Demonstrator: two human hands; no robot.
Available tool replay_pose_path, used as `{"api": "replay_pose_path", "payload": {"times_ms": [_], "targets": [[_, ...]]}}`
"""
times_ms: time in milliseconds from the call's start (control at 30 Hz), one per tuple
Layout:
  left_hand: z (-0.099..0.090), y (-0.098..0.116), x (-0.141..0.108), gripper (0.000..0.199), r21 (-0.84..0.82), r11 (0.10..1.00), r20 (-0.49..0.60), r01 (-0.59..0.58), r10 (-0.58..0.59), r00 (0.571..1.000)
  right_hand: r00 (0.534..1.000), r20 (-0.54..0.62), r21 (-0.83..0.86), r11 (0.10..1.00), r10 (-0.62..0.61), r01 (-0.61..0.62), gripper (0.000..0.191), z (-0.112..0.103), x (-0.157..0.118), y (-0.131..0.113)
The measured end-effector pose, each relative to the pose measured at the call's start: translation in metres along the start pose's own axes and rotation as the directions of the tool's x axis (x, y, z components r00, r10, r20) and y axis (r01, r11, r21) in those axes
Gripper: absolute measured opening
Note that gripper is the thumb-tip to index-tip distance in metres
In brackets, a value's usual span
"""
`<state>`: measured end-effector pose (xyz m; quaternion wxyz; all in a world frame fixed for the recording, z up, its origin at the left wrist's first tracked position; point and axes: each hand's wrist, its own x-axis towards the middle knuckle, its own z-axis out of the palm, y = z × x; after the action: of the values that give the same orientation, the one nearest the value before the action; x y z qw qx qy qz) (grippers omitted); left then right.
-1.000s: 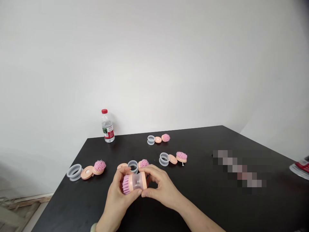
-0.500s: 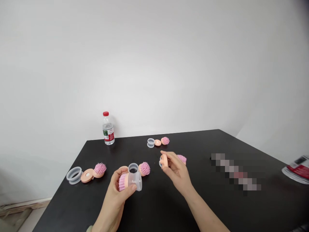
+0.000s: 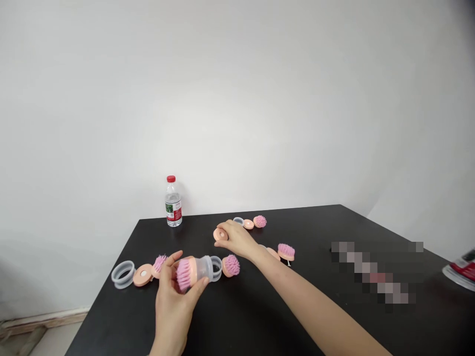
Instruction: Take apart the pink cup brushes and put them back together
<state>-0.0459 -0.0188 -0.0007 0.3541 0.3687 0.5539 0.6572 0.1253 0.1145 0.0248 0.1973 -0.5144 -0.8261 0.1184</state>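
My left hand (image 3: 174,296) is closed around a dish brush (image 3: 195,271) with pink bristles, a peach collar and a translucent cup; it lies sideways, bristles to the left. My right hand (image 3: 237,238) reaches across to the far middle, pinching a round peach cap (image 3: 220,234) with a small hole at its centre. Whether the cap touches the table cannot be told. Right behind the left hand's brush lie a translucent ring (image 3: 215,267) and a pink bristle head (image 3: 231,265). My right forearm partly covers another peach disc (image 3: 273,254) beside a pink bristle head (image 3: 286,251).
On the black table (image 3: 252,316), at left, lie a translucent ring (image 3: 123,274), a peach disc (image 3: 143,275) and a partly hidden bristle head (image 3: 160,264). Similar parts, including a bristle head (image 3: 260,221), lie far back. A water bottle (image 3: 173,205) stands by the wall. A pixelated patch covers the right.
My right hand has moved left and farther away with the peach cap, uncovering the bristle head at right. My left hand still holds the brush, slightly turned. The whole view has shifted a little.
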Motion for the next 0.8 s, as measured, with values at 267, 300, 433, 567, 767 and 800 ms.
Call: {"api": "replay_pose_path", "payload": {"times_ms": [267, 300, 433, 567, 767, 800], "targets": [[0.002, -0.007, -0.001, 0.07, 0.032, 0.999, -0.013, 0.006, -0.006, 1.0, 0.957, 0.225, -0.215, 0.967, 0.183, -0.135, 0.03, 0.041, 0.088, 0.017], [0.002, -0.008, -0.001, 0.07, 0.024, 1.0, -0.005, 0.006, -0.006, 1.0, 0.955, 0.23, -0.219, 0.966, 0.19, -0.139, 0.03, 0.043, 0.091, 0.02], [0.003, -0.01, -0.002, 0.07, 0.02, 1.0, 0.036, 0.004, -0.005, 0.999, 0.965, 0.196, -0.211, 0.968, 0.176, -0.134, 0.032, 0.045, 0.093, 0.024], [0.002, -0.016, 0.001, 0.071, -0.026, 1.0, 0.055, 0.012, -0.011, 0.998, 0.994, 0.079, -0.131, 0.989, 0.079, -0.069, 0.042, 0.034, 0.077, 0.015], [0.002, -0.021, 0.004, 0.069, 0.005, 0.999, 0.104, -0.036, 0.036, 0.994, 0.994, -0.058, 0.07, 0.993, -0.093, 0.097, 0.039, 0.006, 0.004, -0.003], [0.002, -0.021, 0.003, 0.069, 0.02, 0.999, 0.132, -0.049, 0.046, 0.99, 0.994, -0.07, 0.083, 0.992, -0.085, 0.091, 0.035, 0.004, -0.011, -0.004]]}}
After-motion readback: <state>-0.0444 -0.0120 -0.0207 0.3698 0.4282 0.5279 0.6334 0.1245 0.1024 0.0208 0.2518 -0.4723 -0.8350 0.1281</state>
